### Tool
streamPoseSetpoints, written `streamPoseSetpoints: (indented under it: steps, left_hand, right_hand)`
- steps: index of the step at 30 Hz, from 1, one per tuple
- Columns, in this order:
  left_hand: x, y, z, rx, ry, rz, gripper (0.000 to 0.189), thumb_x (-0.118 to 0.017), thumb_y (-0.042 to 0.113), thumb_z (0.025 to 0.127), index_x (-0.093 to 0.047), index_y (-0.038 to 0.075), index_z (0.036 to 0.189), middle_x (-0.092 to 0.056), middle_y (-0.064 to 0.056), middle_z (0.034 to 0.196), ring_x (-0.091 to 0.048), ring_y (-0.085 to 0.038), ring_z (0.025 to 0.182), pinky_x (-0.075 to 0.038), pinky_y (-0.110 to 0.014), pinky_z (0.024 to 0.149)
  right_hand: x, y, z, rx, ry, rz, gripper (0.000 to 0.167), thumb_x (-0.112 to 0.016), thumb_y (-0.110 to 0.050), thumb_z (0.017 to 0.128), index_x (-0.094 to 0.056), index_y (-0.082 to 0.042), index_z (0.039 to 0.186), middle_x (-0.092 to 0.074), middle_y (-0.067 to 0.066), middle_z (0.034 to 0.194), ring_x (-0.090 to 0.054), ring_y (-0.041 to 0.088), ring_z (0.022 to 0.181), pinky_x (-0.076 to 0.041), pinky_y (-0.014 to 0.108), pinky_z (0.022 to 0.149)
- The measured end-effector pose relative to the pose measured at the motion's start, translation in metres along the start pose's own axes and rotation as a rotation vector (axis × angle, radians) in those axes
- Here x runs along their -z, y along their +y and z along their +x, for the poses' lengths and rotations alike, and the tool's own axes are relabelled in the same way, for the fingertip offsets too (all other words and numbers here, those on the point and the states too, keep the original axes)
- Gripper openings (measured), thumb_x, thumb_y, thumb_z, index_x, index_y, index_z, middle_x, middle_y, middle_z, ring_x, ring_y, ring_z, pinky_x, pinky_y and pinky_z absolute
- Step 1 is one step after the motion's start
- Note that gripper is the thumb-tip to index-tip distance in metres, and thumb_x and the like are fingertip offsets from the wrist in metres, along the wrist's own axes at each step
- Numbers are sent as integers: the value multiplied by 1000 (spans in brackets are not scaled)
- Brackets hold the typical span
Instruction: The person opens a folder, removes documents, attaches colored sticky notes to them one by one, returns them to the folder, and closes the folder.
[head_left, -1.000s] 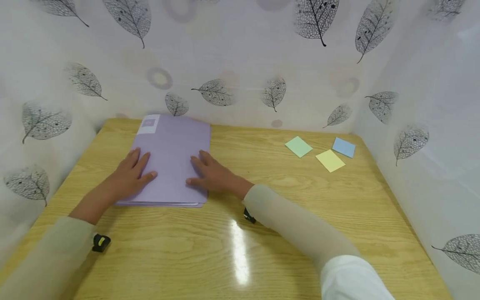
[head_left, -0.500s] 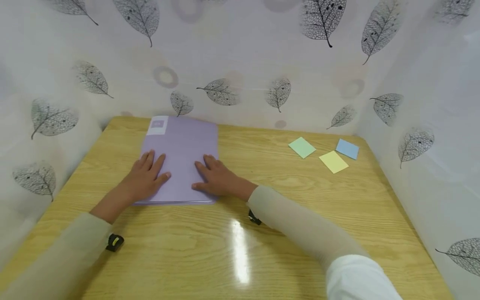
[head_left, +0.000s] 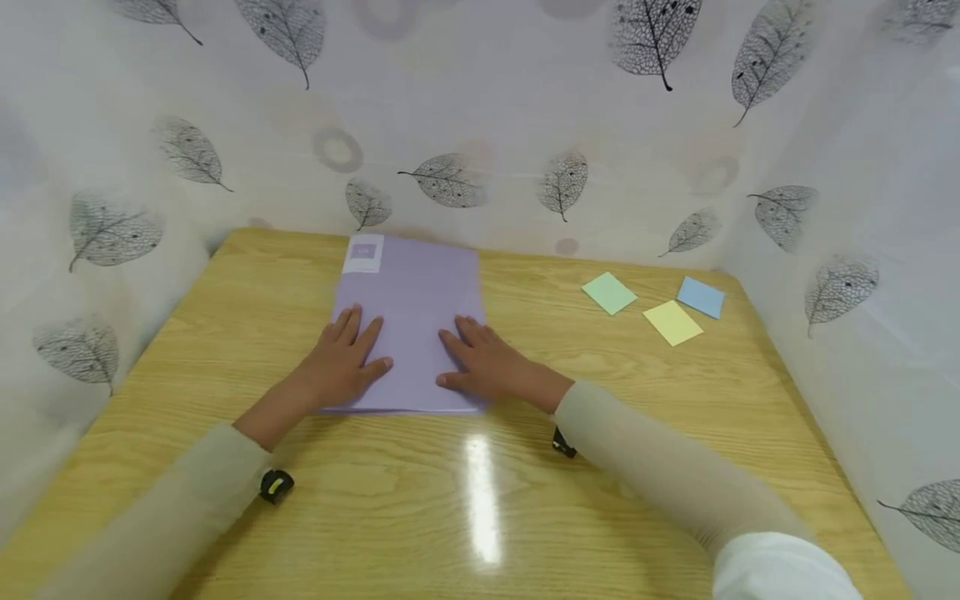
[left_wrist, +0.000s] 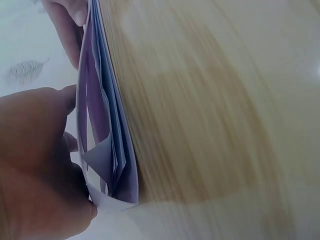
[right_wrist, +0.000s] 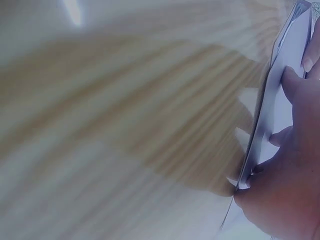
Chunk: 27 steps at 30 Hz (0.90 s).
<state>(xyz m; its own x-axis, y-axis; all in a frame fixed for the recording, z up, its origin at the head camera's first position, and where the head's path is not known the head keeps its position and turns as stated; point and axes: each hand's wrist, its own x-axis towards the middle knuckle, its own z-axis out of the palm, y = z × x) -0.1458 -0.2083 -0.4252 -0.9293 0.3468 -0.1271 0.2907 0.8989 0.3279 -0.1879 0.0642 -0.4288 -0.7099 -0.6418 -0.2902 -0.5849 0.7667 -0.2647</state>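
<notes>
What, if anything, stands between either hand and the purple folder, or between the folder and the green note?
Nothing visible: the left hand and right hand both rest on the purple folder, and only bare tabletop shows between its upper right side and the green note.

Head cam looks forward and down over the worktop (head_left: 375, 500), far enough back for a wide shot. Both wrist cams sit low and way closer, turned sideways, facing the folder (head_left: 412, 333); its near edge shows in all three.
</notes>
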Motion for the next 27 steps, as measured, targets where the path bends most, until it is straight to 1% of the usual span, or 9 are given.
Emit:
streamPoseSetpoints:
  steps: [7,13,18,22,27]
  left_hand:
    - [-12,29,13,-23,13,-8,75,-47,43,106,-19,-1,159,2,-33,164,3,-49,152,-5,-64,122]
    - [-23,57,26,-17,14,0,75,-47,46,105,-20,3,160,2,-31,165,4,-46,154,-4,-60,124]
    - [-28,78,35,-23,4,17,75,-46,47,105,-20,4,161,3,-30,165,4,-44,154,-3,-58,125]
    - [-30,91,42,-26,-10,21,74,-44,47,106,-20,4,161,3,-30,165,5,-43,154,-2,-56,125]
    - [-33,103,47,-23,-12,23,74,-44,48,106,-19,6,161,3,-29,165,4,-43,155,-1,-54,126]
  right_hand:
    - [0,24,-28,-22,7,41,83,-44,-60,102,-13,-15,163,4,18,169,5,32,156,-2,46,127]
    - [-4,48,-49,-42,24,59,83,-46,-59,101,-13,-15,163,3,18,169,4,32,157,-4,48,127]
    - [-4,63,-65,-57,36,96,84,-50,-57,101,-14,-14,163,3,18,169,4,34,157,-5,51,127]
    - [-2,72,-77,-64,47,106,84,-53,-56,100,-16,-12,163,1,20,169,1,36,156,-8,53,126]
    - [0,80,-86,-62,59,108,84,-55,-53,100,-18,-11,162,-1,21,168,-2,39,156,-12,55,125]
